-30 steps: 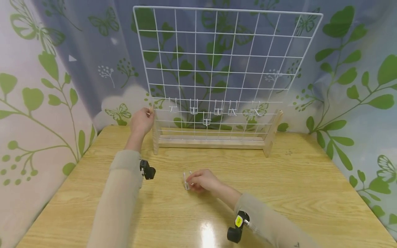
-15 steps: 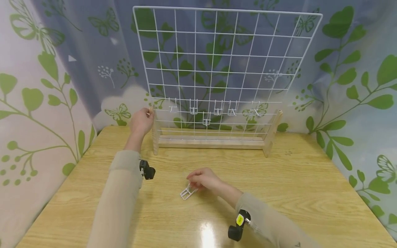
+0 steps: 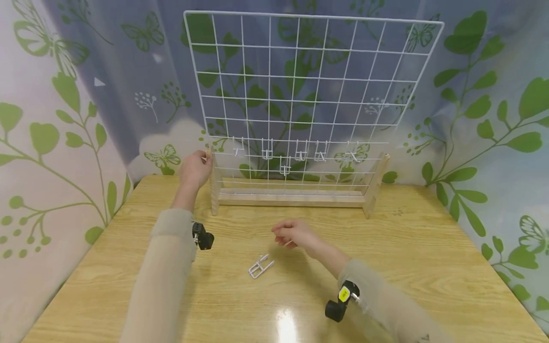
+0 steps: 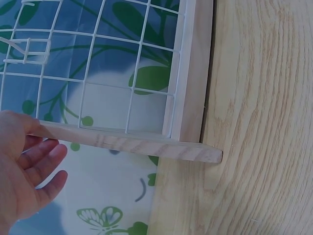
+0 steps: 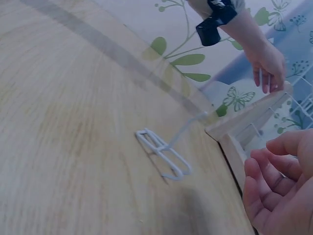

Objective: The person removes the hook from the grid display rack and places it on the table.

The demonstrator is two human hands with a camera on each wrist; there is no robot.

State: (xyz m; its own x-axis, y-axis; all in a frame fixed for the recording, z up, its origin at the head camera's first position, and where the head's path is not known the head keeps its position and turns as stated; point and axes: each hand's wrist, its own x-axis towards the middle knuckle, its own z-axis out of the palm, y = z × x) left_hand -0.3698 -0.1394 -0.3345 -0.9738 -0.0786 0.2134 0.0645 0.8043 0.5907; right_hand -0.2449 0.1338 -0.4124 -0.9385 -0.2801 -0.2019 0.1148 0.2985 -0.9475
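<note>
- One loose white hook (image 3: 259, 265) lies on the table (image 3: 407, 276) before the wire grid (image 3: 293, 100), long axis slanting, prongs toward the grid's right end
- Right hand (image 3: 296, 233), nearer to it, hovers between hook and grid, empty, fingers loosely bent
- Left hand (image 3: 196, 169) pinches the wooden upright (image 3: 214, 190) at the grid's left end, fingertips partly hidden
- Right wrist view cuts off grid and right hand

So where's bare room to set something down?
Bare table: right of the right sleeve; also between the loose hook and wooden stand, left of the right hand. Crowded: the grid low down, where hooks hang, and the left post, held by the left hand.
</note>
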